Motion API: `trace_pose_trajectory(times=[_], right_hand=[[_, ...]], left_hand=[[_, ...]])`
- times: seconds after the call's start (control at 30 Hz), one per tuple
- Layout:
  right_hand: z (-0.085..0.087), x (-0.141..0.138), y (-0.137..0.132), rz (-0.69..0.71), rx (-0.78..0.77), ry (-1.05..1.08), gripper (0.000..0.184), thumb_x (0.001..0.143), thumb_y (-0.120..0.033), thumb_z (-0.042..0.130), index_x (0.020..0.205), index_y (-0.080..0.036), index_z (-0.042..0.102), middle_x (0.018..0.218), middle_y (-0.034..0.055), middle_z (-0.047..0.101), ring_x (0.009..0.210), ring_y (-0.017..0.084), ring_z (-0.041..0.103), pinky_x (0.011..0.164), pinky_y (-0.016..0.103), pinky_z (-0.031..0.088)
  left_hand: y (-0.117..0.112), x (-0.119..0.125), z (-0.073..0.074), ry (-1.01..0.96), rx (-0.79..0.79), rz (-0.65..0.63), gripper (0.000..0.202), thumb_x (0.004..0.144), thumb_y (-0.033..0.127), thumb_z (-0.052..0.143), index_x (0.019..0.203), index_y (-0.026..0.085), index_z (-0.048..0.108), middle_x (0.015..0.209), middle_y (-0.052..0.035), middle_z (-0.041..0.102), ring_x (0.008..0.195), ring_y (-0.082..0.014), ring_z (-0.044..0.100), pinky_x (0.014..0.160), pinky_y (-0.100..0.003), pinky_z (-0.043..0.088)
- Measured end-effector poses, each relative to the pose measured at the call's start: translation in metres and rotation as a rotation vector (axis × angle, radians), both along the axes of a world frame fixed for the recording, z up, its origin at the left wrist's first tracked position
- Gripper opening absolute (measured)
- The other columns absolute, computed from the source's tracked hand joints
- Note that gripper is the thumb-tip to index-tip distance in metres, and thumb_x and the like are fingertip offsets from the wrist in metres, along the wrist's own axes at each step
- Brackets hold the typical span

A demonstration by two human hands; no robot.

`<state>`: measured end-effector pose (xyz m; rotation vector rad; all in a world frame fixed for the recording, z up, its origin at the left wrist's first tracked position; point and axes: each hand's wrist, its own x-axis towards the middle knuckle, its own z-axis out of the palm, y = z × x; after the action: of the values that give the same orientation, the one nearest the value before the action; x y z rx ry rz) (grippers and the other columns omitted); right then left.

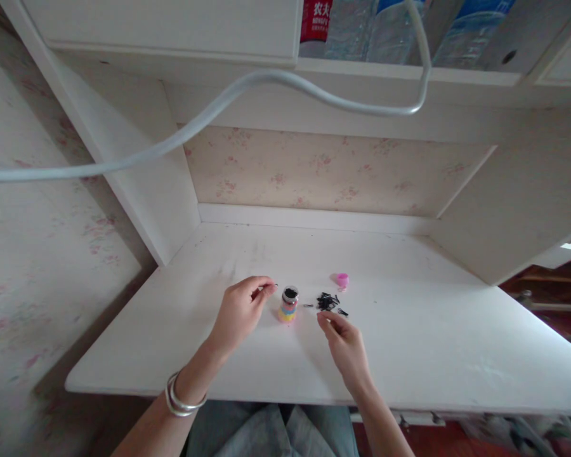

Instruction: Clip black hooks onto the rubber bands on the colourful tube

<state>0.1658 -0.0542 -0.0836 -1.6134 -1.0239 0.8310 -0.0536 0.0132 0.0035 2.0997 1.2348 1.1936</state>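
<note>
Left hand (240,310) pinches a black band (272,286) beside the small jar (288,303)

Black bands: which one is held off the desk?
The band pinched in the left hand, just left of the jar. The rest lie in a pile near the right hand or in the jar.
</note>
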Motion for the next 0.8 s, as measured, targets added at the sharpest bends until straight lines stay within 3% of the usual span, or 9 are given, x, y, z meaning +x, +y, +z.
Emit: trace_pose_trajectory(times=[0.1, 0.2, 0.37, 0.6, 0.8], right_hand=[[-0.017, 0.005, -0.008, -0.001, -0.029, 0.032, 0.047, 0.077, -0.057, 0.061, 0.092, -0.015, 0.072, 0.061, -0.0007, 0.053, 0.054, 0.012, 0.038, 0.049, 0.024, 0.028], [-0.023, 0.009, -0.013, -0.007, -0.020, 0.023, 0.046, 0.076, -0.057, 0.061, 0.092, -0.015, 0.073, 0.065, 0.0008, 0.058, 0.058, 0.014, 0.043, 0.052, 0.025, 0.031], [-0.021, 0.011, -0.015, 0.026, -0.019, 0.035, 0.047, 0.078, -0.058, 0.058, 0.093, -0.016, 0.073, 0.069, 0.0016, 0.062, 0.060, 0.014, 0.046, 0.055, 0.025, 0.033], [-0.018, 0.009, -0.017, 0.057, -0.015, 0.010, 0.047, 0.081, -0.058, 0.056, 0.094, -0.015, 0.071, 0.062, -0.0006, 0.053, 0.057, 0.014, 0.042, 0.054, 0.025, 0.032], [-0.016, 0.010, -0.020, 0.062, 0.009, -0.015, 0.044, 0.084, -0.055, 0.053, 0.093, -0.016, 0.071, 0.060, -0.0010, 0.051, 0.057, 0.014, 0.041, 0.053, 0.025, 0.031]], left_hand=[[-0.001, 0.015, 0.005, -0.009, 0.047, -0.070, 0.019, 0.092, 0.032, 0.054, 0.088, 0.021, 0.068, 0.086, -0.0016, 0.068, 0.073, -0.0107, 0.060, 0.067, -0.021, 0.046], [0.002, 0.025, -0.001, 0.010, 0.048, -0.075, 0.021, 0.092, 0.033, 0.053, 0.086, 0.020, 0.069, 0.087, -0.0022, 0.063, 0.068, -0.0098, 0.055, 0.064, -0.021, 0.045], [0.008, 0.035, -0.009, 0.085, 0.022, -0.029, 0.023, 0.091, 0.037, 0.053, 0.089, 0.023, 0.071, 0.091, -0.0018, 0.057, 0.063, -0.0082, 0.051, 0.063, -0.023, 0.045], [0.007, 0.041, -0.008, 0.158, -0.043, -0.023, 0.030, 0.093, 0.040, 0.047, 0.091, 0.023, 0.071, 0.096, -0.0030, 0.057, 0.068, -0.0094, 0.055, 0.067, -0.024, 0.046], [0.004, 0.036, -0.008, 0.097, -0.002, 0.049, 0.028, 0.094, 0.038, 0.045, 0.093, 0.020, 0.067, 0.099, -0.0051, 0.058, 0.074, -0.0113, 0.057, 0.070, -0.025, 0.049]])
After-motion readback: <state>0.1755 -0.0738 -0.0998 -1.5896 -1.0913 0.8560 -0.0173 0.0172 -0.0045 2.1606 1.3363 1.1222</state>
